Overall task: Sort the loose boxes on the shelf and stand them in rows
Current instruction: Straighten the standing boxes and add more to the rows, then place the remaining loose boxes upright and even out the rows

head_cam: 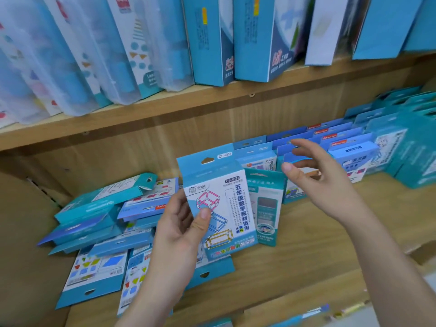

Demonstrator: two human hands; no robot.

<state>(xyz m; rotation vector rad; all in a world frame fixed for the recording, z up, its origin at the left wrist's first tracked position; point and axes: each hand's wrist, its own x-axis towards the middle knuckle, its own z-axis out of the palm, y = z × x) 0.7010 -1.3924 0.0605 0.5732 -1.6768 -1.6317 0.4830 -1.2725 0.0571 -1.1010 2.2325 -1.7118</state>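
At the left end of the pale wooden shelf (306, 244), loose blue cardboard boxes (106, 215) lie heaped. Mid-shelf, my left hand (179, 232) grips a blue-and-white cardboard box (219, 204) upright. My right hand (316, 178) hovers, fingers spread, empty, before the rows of standing blue boxes (342, 147).

Blue-white box (219, 204) upright in left fingers (204, 214); loose boxes (99, 218) piled flat left of them; standing rows (342, 147) behind right fingers (306, 146).

Hands: two, left hand (179, 223) and right hand (316, 182)
Held box (219, 204): one
Loose flat boxes (94, 208): about ten
Shelf boards (165, 109): two
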